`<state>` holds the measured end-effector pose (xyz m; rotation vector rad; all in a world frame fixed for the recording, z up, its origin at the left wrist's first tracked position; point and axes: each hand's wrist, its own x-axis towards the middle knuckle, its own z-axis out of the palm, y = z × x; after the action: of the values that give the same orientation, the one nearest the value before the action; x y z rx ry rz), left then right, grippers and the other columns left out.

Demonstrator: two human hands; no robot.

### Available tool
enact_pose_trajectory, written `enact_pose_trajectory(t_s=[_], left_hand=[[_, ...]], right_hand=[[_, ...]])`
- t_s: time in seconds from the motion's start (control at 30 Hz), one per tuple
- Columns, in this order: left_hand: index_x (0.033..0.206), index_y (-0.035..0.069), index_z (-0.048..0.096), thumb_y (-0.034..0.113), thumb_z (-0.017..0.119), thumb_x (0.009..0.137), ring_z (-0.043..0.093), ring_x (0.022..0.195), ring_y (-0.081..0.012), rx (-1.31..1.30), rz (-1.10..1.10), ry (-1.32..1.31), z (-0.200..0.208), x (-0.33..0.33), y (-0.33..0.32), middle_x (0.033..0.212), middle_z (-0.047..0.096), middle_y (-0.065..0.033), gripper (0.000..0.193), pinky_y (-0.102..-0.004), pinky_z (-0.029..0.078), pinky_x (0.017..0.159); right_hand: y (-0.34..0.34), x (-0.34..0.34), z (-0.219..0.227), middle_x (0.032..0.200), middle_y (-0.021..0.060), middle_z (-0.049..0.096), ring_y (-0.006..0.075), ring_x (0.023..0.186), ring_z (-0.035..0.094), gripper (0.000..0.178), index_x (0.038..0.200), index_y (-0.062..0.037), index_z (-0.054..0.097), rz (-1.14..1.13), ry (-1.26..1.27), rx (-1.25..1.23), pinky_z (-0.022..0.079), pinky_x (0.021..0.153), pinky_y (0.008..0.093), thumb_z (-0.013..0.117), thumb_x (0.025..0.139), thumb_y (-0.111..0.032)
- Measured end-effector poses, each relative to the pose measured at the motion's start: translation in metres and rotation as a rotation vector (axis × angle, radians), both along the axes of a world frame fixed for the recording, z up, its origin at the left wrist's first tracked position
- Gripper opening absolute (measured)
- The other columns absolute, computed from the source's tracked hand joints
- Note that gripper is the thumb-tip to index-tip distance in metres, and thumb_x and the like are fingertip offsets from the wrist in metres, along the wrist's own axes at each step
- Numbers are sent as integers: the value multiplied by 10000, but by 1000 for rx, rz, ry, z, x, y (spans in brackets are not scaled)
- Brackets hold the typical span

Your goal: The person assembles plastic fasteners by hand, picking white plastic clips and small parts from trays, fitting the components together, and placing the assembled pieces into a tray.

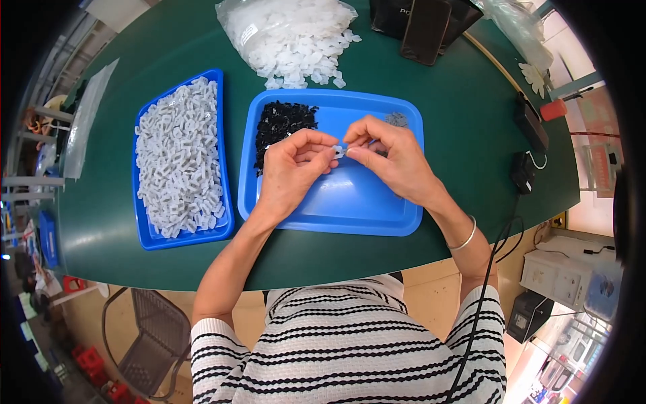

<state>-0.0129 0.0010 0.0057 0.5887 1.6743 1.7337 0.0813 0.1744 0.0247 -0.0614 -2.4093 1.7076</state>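
Observation:
Over the middle of a blue tray (336, 227), my two hands meet at a small whitish plastic part (339, 152). My left hand (293, 168) pinches it from the left between thumb and fingers. From the right, the thumb and fingers of my right hand (393, 158) close in at the same part; whether they hold something else as well is too small to tell. A heap of small black pieces (286, 120) lies in the tray's far left, partly behind my left hand. Small grey pieces (396, 120) sit at the far right corner, partly hidden by my right hand.
To the left stands a narrower blue tray (224, 168) heaped with light grey plastic parts (178, 155). Beyond the middle tray, white flat pieces (303, 57) spill from a clear bag (249, 30). A phone (426, 30) leans on a black bag at the back right. A cable (481, 296) hangs by my right arm.

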Motion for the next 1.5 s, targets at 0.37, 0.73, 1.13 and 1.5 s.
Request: enact_pose_trajectory(t_s=[0.37,0.73,1.13,1.5], left_hand=[[1020,-29,664,11,647,885,661,821,-109,-2,33,-5,-10,0,1,907,692,-72,142,-230,542,747],[1059,-24,679,1,652,871,674,827,-111,-56,51,120,-7,6,2,887,707,-76,192,-230,544,751],[1064,-24,662,0,639,877,646,813,-91,-119,-28,62,-3,2,-2,879,687,-58,189,-214,518,754],[1027,-31,674,-11,655,868,669,821,-112,-65,62,128,-13,9,1,893,700,-85,161,-227,547,747]], right_hand=[[1,-6,-5,827,76,629,147,748,628,197,1048,-3,534,72,-23,97,509,680,281,613,870,25],[0,-5,-13,708,68,601,154,642,588,225,1050,-20,504,21,-12,13,470,596,298,622,860,-26],[-3,-2,-15,709,64,598,152,634,574,257,1080,-33,492,2,13,46,459,592,293,616,855,-23],[-4,-4,-18,741,58,613,150,691,600,300,1131,-39,502,41,-37,-16,481,636,296,625,857,-25]])
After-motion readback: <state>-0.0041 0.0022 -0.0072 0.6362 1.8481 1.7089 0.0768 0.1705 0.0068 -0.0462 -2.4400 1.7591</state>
